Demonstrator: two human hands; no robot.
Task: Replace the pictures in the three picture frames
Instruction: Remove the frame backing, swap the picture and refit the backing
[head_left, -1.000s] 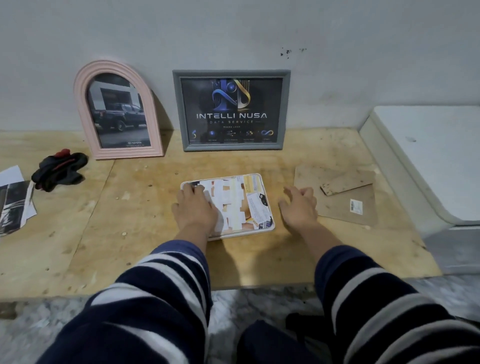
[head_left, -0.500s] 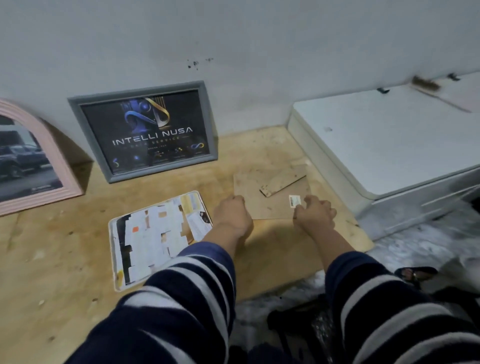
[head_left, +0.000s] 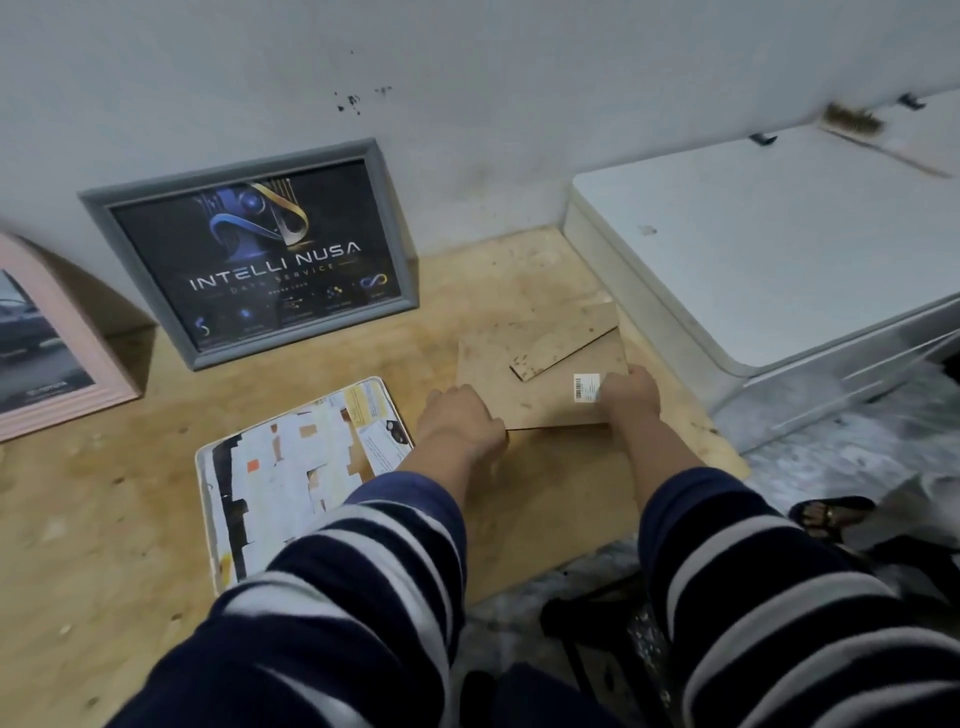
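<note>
A brown backing board (head_left: 540, 387) with a barcode sticker and a fold-out stand lies on the plywood, its near edge raised. My left hand (head_left: 460, 421) grips its near left corner and my right hand (head_left: 626, 392) grips its near right corner. Left of it, a white frame (head_left: 291, 473) lies flat with a picture of torn paper scraps facing up. A grey frame (head_left: 249, 254) with the "INTELLI NUSA" poster leans on the wall. At the far left stands a pink arched frame (head_left: 57, 343) holding a car photo.
The plywood sheet (head_left: 104, 545) lies on a marbled floor. A white appliance (head_left: 769, 244) stands at the right, close to the board. A sandalled foot (head_left: 831, 512) shows at the lower right. The wall rises just behind the frames.
Both hands left the white frame and moved right to the backing board, whose near edge is now lifted off the plywood. My view swung to the right.
</note>
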